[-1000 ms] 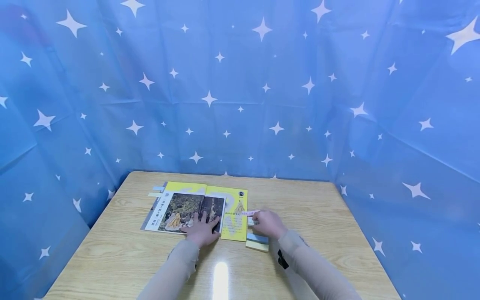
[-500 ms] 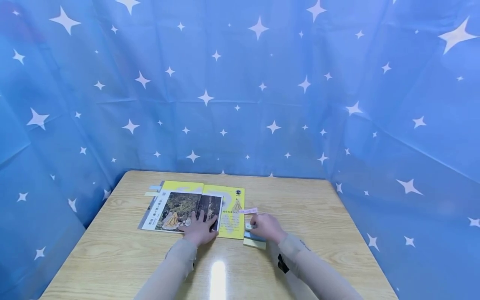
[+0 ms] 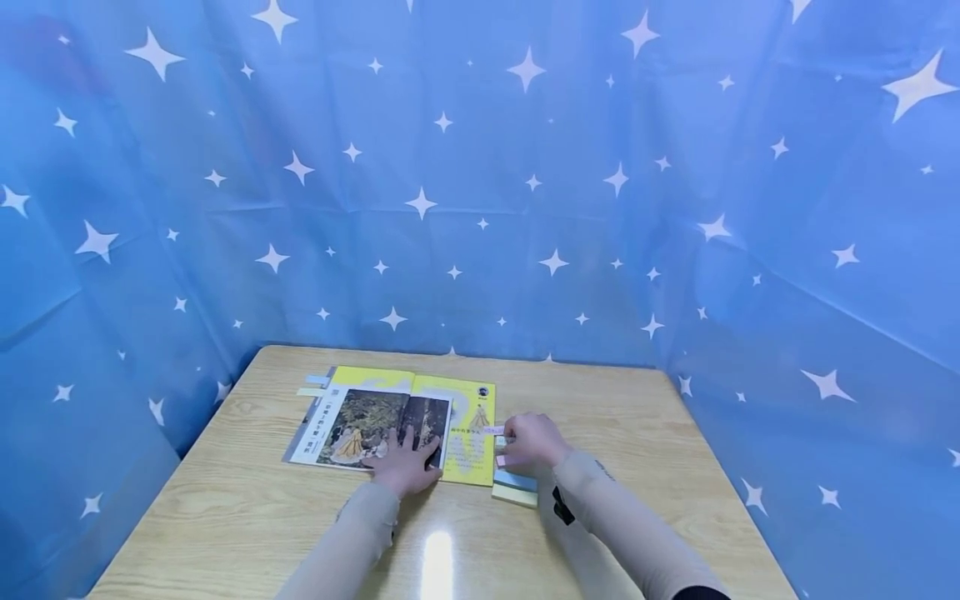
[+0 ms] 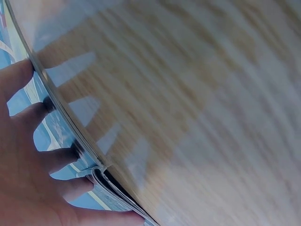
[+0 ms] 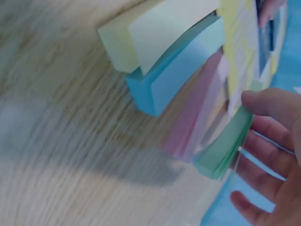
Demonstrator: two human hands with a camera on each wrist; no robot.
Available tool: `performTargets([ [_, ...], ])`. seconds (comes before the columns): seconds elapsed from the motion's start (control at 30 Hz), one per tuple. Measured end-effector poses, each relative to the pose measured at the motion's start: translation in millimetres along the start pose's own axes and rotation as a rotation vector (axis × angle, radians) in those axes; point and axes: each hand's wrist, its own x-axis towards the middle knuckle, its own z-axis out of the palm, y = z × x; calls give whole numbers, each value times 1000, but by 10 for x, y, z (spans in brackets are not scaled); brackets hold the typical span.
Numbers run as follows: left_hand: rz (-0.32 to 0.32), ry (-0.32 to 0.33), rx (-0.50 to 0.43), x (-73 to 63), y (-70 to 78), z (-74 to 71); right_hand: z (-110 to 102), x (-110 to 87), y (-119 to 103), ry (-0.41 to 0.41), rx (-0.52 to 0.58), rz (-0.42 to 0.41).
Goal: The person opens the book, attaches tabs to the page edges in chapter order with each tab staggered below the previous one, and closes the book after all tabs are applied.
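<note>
An open magazine (image 3: 468,454) with a picture page and a yellow page lies on the table. My left hand (image 3: 403,468) rests on the picture page with its fingers spread. Beside the magazine's right edge, my right hand (image 3: 536,440) pinches a green sticky-note pad (image 5: 223,148) between thumb and fingers. A pink sticky-note pad (image 5: 195,117) lies close by it. Blue (image 5: 181,68) and pale yellow (image 5: 162,35) pads sit side by side beyond that. From the yellow page sticks out a pink tab (image 3: 491,431), its outer end covered by the right hand.
Pale blue (image 3: 317,380) and pale yellow (image 3: 310,392) tabs jut from the magazine's left edge. The wooden table (image 3: 592,392) meets a blue star-patterned curtain (image 3: 480,167) at the back and sides.
My right hand let go of the pink tab at the page edge, moved nearer to me over the pads, then back away. The pink pad now shows below it. The left hand stays put.
</note>
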Motion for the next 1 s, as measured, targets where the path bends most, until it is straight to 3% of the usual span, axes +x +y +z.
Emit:
performTargets([
  [0.2,3,-5,-5,-5,46,52,125,8,101,17,-80,-9],
  [0.33,10,4,-6,-11,64,69,192,-17,148,35,-75,-2],
  [0.57,12,17,-3,-46,72,-7,196,-54,150,62,-84,8],
  [1.0,-4,26,41,14,24,-3,136,-135,118,124,96,54],
])
